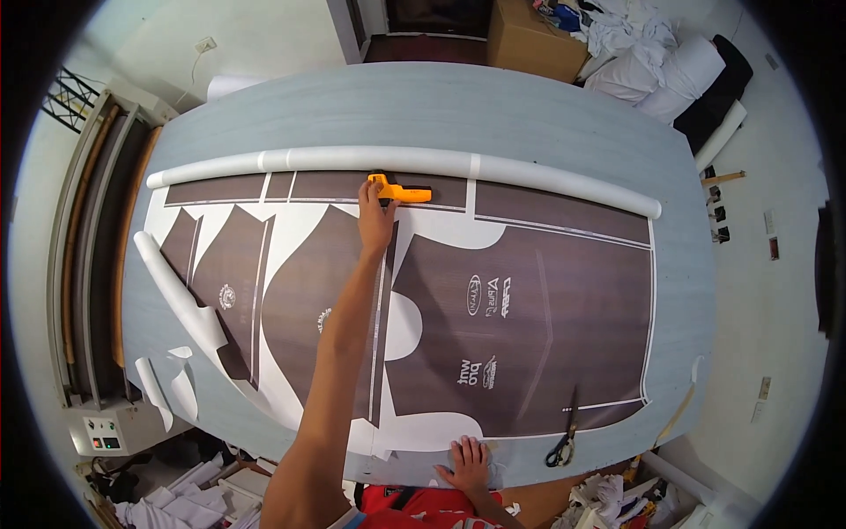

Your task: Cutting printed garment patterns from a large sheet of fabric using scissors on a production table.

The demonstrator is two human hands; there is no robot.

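My left hand point(376, 214) reaches far across the table, its fingers closed on the left end of an orange hand tool point(411, 193); its exact kind is unclear. The tool lies over a dark brown strip of a large printed paper sheet point(458, 326), just in front of a long white paper roll point(352, 160). Brown pattern shapes with white outlines and markings cover the sheet. My right hand point(465, 465) rests flat, fingers spread, at the near table edge beside the sheet's white border. Black-handled scissors point(561, 450) lie to its right, blades pointing away.
A blue-grey table point(291, 101) bears everything. At its left are a curled sheet part point(183, 295), paper scraps point(183, 392) and a roller machine point(101, 256). A cardboard box point(533, 42) and white bundles point(643, 62) stand behind. Scrap heaps point(608, 504) lie below the near edge.
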